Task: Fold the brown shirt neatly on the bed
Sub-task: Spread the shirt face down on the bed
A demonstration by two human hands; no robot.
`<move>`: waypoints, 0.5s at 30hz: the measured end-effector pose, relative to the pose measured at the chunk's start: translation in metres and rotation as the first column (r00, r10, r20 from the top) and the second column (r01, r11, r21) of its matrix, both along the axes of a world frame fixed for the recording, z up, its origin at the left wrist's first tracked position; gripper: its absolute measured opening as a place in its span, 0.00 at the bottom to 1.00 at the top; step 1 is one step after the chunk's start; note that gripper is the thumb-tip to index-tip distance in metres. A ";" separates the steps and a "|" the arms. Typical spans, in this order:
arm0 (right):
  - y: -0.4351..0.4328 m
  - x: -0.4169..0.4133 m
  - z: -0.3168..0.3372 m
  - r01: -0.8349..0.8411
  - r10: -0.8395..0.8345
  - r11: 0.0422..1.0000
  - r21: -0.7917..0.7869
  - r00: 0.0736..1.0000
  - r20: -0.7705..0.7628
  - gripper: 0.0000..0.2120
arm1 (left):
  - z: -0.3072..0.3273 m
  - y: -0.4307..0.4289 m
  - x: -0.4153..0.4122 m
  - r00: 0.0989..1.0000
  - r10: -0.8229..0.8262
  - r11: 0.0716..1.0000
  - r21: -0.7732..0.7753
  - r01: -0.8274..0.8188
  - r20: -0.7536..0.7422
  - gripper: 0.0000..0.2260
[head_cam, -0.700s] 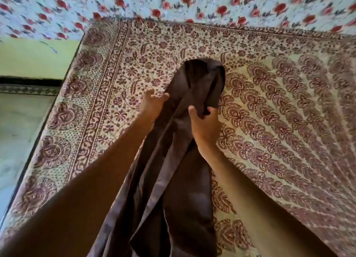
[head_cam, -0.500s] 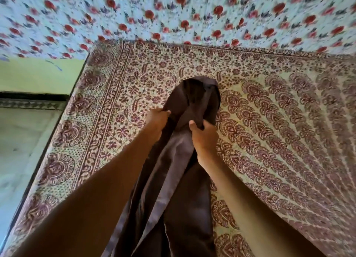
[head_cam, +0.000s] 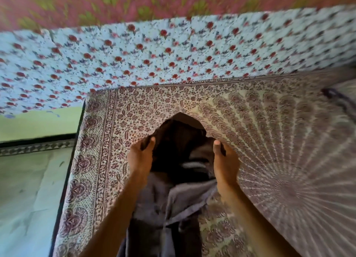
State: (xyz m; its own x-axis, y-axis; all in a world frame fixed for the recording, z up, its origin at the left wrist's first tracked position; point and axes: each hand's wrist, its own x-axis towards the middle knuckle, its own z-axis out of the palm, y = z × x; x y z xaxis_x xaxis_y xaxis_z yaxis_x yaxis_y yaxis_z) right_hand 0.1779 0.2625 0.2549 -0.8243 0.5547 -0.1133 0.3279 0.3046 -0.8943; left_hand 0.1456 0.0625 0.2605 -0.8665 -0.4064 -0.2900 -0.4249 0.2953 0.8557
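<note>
Over the patterned bedspread the brown shirt is held at centre, trailing toward 6 o'clock. Left hand and right hand, each pinching its top edge, have moved apart, opening the bunched cloth for laying flat.

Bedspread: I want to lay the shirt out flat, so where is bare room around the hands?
Widest free patch: right of the right hand, up to the dark item at far right. Another lies between the brown shirt and the rose-print cloth. Tight left of the left hand, near the bedspread edge.
</note>
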 end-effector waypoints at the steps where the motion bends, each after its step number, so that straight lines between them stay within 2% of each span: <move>1: 0.011 0.018 0.023 -0.005 0.008 0.997 0.073 0.999 -0.037 0.17 | 0.024 0.006 0.014 1.000 -0.015 0.997 -0.073 0.014 -0.004 0.09; 4: 0.044 0.063 0.082 -0.025 0.057 0.972 0.235 0.990 -0.130 0.22 | 0.092 0.022 0.051 0.995 -0.085 0.976 -0.205 0.074 -0.046 0.11; 8: 0.090 0.117 0.153 0.038 0.033 0.949 0.314 0.976 -0.215 0.19 | 0.179 0.045 0.102 0.983 -0.142 0.955 -0.277 0.104 -0.120 0.10; 11: 0.134 0.156 0.208 0.122 -0.016 0.921 0.370 0.961 -0.277 0.13 | 0.245 0.065 0.148 0.965 -0.086 0.962 -0.273 0.016 -0.247 0.16; 15: 0.194 0.207 0.276 0.236 -0.055 0.867 0.439 0.921 -0.386 0.14 | 0.325 0.092 0.213 0.910 0.030 0.939 -0.300 -0.167 -0.414 0.20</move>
